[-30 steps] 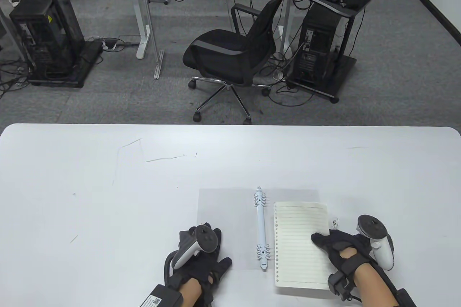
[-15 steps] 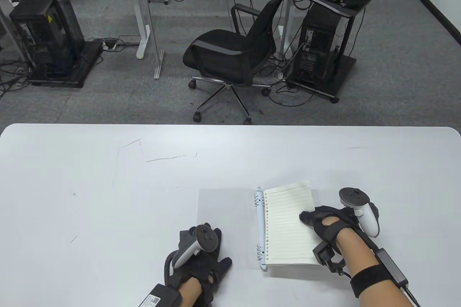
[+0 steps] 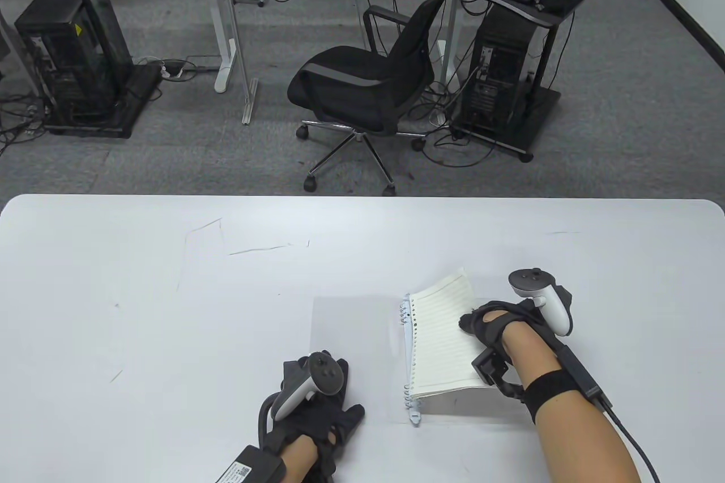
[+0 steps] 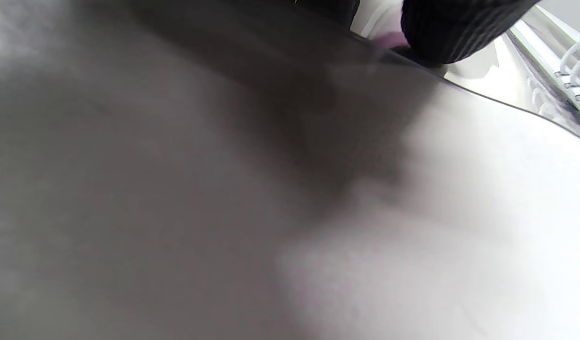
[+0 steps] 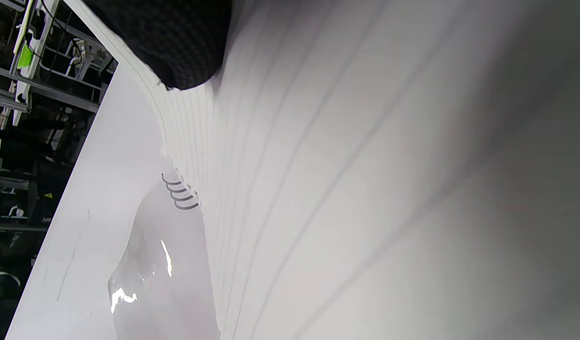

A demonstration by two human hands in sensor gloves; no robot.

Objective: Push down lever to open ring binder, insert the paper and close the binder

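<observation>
A clear binder lies open on the table, its left cover (image 3: 351, 336) flat and its white ring spine (image 3: 409, 392) running front to back. My right hand (image 3: 481, 324) pinches the lined paper (image 3: 442, 336) at its right edge and holds it tilted, punched edge down against the spine. In the right wrist view the paper (image 5: 365, 189) fills the frame, with curved ring prongs (image 5: 179, 196) beside its edge and my thumb (image 5: 176, 38) on top. My left hand (image 3: 325, 409) rests flat on the left cover's near corner; a fingertip (image 4: 455, 28) and rings (image 4: 575, 71) show in the left wrist view.
The white table (image 3: 141, 307) stretches wide to the left and behind the binder. Beyond its far edge stand a black office chair (image 3: 362, 92) and computer towers on the carpet.
My right hand has lifted the paper off the table at the right, carried it left and away over the right cover, and tilted its punched edge onto the spine. The left hand has stayed put.
</observation>
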